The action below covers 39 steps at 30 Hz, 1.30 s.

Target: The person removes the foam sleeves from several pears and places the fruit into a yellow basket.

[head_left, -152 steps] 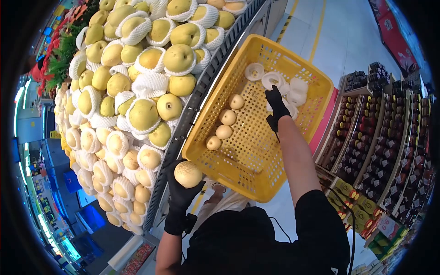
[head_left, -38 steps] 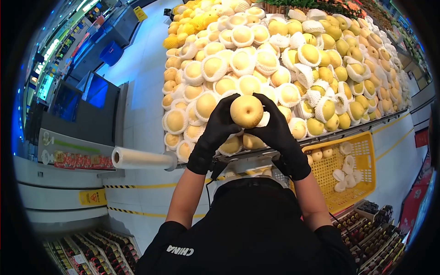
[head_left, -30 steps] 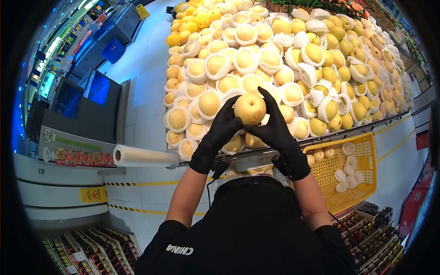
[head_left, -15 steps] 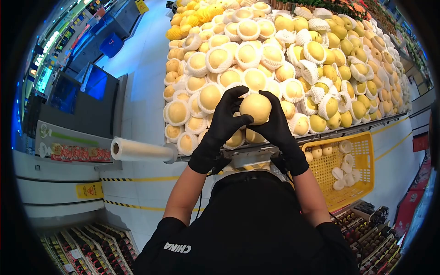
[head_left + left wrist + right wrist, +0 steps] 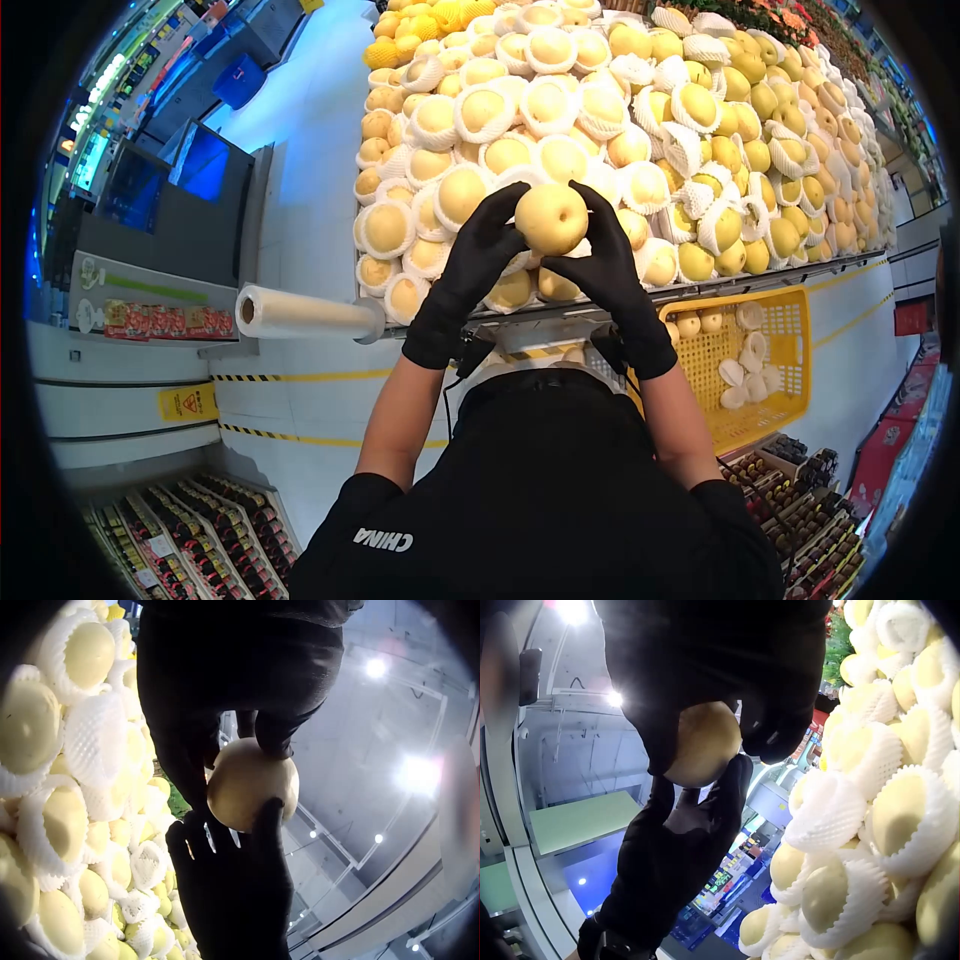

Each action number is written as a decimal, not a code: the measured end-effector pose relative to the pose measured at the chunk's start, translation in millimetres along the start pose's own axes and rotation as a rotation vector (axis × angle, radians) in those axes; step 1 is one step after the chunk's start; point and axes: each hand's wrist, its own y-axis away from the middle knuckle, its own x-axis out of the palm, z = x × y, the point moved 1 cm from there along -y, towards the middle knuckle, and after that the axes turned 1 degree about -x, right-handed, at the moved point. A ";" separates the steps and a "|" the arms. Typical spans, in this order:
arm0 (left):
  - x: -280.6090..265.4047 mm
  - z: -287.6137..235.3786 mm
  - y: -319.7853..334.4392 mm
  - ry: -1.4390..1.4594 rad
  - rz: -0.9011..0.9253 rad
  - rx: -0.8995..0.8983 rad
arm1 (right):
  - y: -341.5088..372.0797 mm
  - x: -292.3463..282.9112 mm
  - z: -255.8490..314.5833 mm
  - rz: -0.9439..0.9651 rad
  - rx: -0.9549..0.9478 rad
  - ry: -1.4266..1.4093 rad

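Note:
A round yellow pear [image 5: 552, 219], with no foam net on it, is held up between two black-gloved hands in front of the fruit display. My left hand [image 5: 480, 252] grips its left side with curled fingers and thumb. On the other side my right hand [image 5: 606, 258] grips it, thumb below and fingers up the right side. The dimpled end of the pear faces up and to the right in the head view. Both wrist views show the bare pear [image 5: 251, 784] between thumbs and fingers, its far parts hidden by the gloves.
Right behind the hands rises a bank of pears in white foam nets [image 5: 485, 110]. A yellow crate [image 5: 745, 425] with a few pears and loose foam nets stands at the right. A roll of plastic bags [image 5: 300, 313] juts out at the left.
Earlier the left hand alone held a pear while the right reached into the crate. Since then the view has turned to the display, both hands hold a pear, and its dimpled end has shifted.

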 end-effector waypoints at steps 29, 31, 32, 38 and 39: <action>-2.9 0.3 -0.1 0.228 0.072 -0.342 | -24.0 -11.3 -3.5 0.232 0.157 -0.115; 3.6 -4.3 -2.3 0.005 0.062 -0.259 | -21.9 -7.7 2.6 0.218 0.165 -0.071; 11.6 -6.5 -3.6 -0.167 0.044 -0.185 | -21.6 -6.8 3.8 0.212 0.169 -0.049; 6.6 3.6 -7.3 0.030 0.048 -0.334 | -15.8 1.0 -7.7 0.121 -0.005 0.091; 8.7 3.2 -7.8 0.108 0.039 -0.373 | -15.8 2.2 -6.0 0.092 -0.151 0.229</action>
